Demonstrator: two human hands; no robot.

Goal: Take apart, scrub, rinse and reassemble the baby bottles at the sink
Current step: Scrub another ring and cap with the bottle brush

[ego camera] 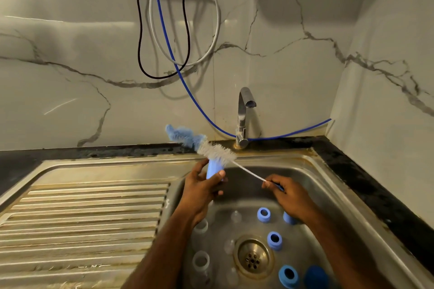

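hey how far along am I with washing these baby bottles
Taking apart looks done: blue collar rings and clear bottles lie separate in the sink. Scrubbing is in hand: left hand holds a blue cap, right hand the bottle brush. The tap is dry, so rinsing and reassembly remain.

Blue-and-white bottle brush (206, 144), blue collar rings (274, 239), seemingly clear bottles (201, 263), grey-veined marble wall (70, 58)

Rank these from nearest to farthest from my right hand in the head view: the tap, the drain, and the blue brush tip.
From the right hand:
1. Drain, below it in the basin.
2. Tap, behind it at the wall.
3. Blue brush tip, far left, beyond the left hand.
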